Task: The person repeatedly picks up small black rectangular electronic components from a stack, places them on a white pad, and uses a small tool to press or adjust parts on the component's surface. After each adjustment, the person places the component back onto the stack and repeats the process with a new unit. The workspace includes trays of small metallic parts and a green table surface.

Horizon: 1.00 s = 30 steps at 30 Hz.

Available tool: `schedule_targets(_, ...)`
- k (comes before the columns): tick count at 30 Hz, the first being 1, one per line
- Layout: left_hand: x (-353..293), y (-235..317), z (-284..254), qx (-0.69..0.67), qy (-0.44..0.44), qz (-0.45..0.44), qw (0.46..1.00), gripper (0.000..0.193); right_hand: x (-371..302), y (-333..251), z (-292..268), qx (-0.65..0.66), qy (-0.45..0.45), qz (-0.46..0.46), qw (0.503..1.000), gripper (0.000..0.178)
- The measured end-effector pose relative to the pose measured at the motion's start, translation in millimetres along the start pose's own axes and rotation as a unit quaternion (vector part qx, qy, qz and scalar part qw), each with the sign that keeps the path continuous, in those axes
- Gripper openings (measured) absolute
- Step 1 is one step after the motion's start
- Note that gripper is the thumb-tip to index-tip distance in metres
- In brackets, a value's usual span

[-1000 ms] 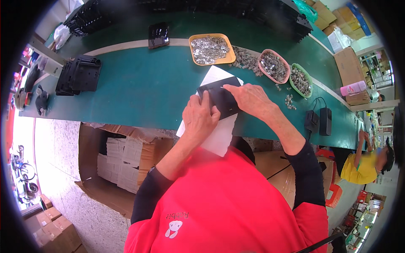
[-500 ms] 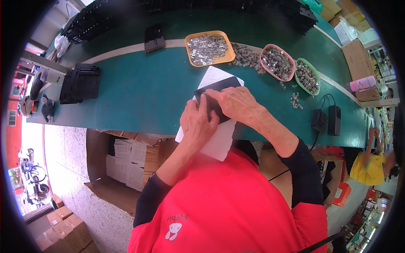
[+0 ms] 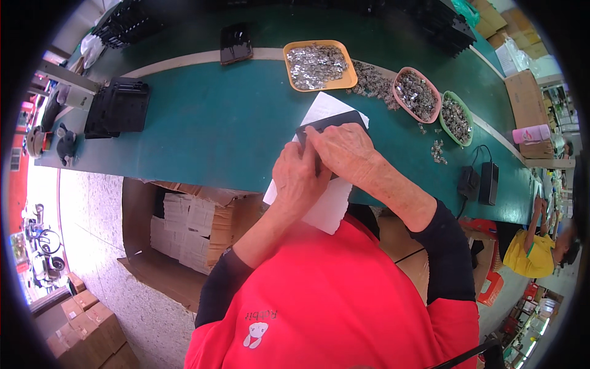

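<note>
With left hand [image 3: 298, 176] and right hand [image 3: 346, 150] curled together on black panel [image 3: 337, 119], cannot tell if grasping anything

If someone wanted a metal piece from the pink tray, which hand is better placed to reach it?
Probably the right hand: it is nearer the pink tray. The left hand is farther off and would likely have to reach past the right. Both are at the black part.
</note>
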<state>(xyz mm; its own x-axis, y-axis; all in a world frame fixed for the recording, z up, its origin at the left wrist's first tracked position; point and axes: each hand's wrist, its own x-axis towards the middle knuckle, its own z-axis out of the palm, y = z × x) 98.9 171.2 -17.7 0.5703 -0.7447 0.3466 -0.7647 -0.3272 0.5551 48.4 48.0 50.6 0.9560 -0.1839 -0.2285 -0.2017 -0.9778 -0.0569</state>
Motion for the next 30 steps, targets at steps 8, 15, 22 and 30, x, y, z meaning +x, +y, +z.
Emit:
schedule_targets(8, -3.1, -7.4, 4.4, -0.016, 0.002, 0.026, 1.0, 0.069, -0.3, -5.6, 5.8, 0.003, 0.022, 0.022, 1.0, 0.042)
schedule_targets(15, -6.1, -7.7, 10.9, -0.032, 0.026, 0.023, 0.999, 0.066, 9.2, -11.6, -8.4, -0.013, 0.016, -0.005, 1.0, 0.026)
schedule_targets(22, -6.9, -20.5, 22.6, -0.082, 0.022, 0.077, 0.993, 0.037, 8.8, -18.6, -14.3, -0.04, 0.073, -0.114, 0.99, 0.009)
schedule_targets(30, 3.6, -5.4, 6.9, -0.073, 0.032, 0.049, 0.996, 0.034, 24.4, -23.4, -11.8, -0.118, 0.029, -0.064, 0.99, 0.008)
